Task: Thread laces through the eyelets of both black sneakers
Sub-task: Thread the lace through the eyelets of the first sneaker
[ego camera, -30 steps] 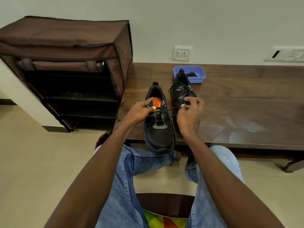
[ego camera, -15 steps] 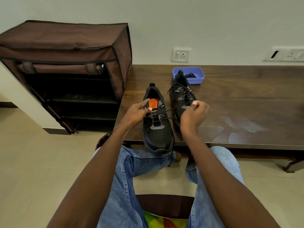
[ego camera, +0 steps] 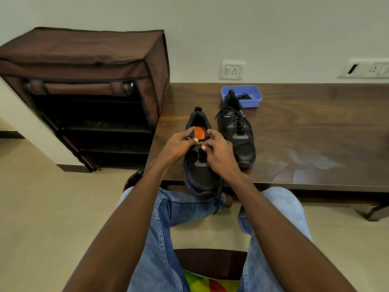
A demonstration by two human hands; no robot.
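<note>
Two black sneakers stand on the dark wooden table point(ego camera: 305, 144). The near sneaker point(ego camera: 201, 175) has an orange tongue label and its toe overhangs the table's front edge. My left hand point(ego camera: 179, 145) grips its left upper edge beside the tongue. My right hand point(ego camera: 219, 152) pinches the black lace at the eyelets on its right side. One lace end point(ego camera: 217, 204) dangles below the toe. The far sneaker point(ego camera: 237, 131) lies just to the right, laced.
A blue plastic tray point(ego camera: 252, 100) with a coil of black lace sits behind the far sneaker. A brown fabric shoe rack point(ego camera: 88, 85) stands left of the table. My knees in jeans are under the table edge.
My right hand has come left from beside the far sneaker to the near sneaker's eyelets, bringing the lace in. The left hand stays on the tongue area.
</note>
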